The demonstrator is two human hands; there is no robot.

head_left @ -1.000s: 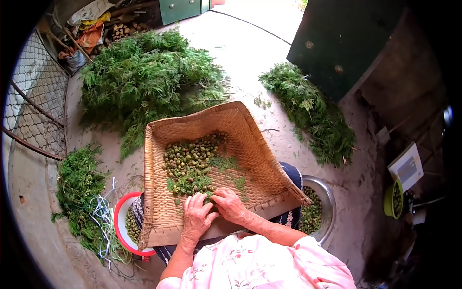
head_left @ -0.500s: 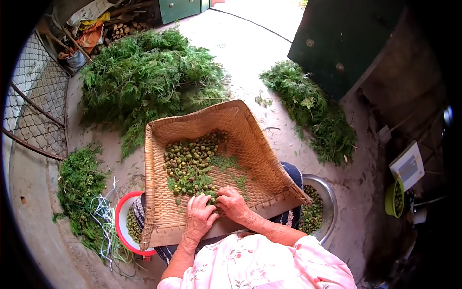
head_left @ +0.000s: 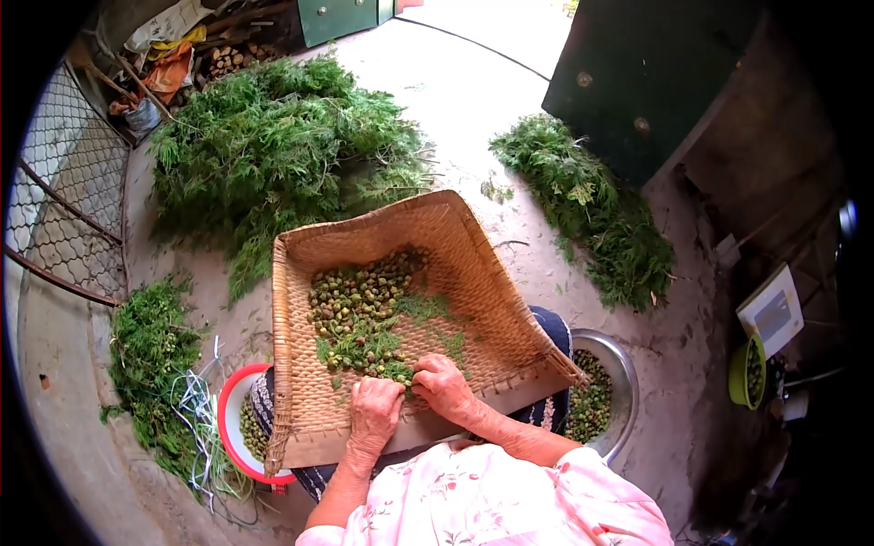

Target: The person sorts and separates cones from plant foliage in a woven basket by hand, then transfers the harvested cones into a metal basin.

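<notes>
A woven wicker basket (head_left: 473,318) with a flat open front lies tilted across my lap. Small round green-brown cones (head_left: 355,296) are heaped in its left half, mixed with feathery green leaf bits (head_left: 423,308). My left hand (head_left: 375,414) is closed near the basket's front lip, its fingers curled downward. Close beside it, my right hand (head_left: 446,389) pinches with thumb and fingers. A small green sprig (head_left: 406,382) shows between the fingertips of both hands, partly hidden by them.
Left of my legs stands a red-rimmed basin (head_left: 228,423) with cones; a metal basin (head_left: 624,378) with more is at right. Piles of green branches (head_left: 282,146) lie ahead, at right (head_left: 583,200) and left (head_left: 155,355). White-blue string (head_left: 196,400) lies nearby. A green door (head_left: 646,82) stands right.
My left hand's fingers have curled in more tightly, and its fingertips have drawn slightly back toward me. My right hand has barely shifted. The basket stays in place.
</notes>
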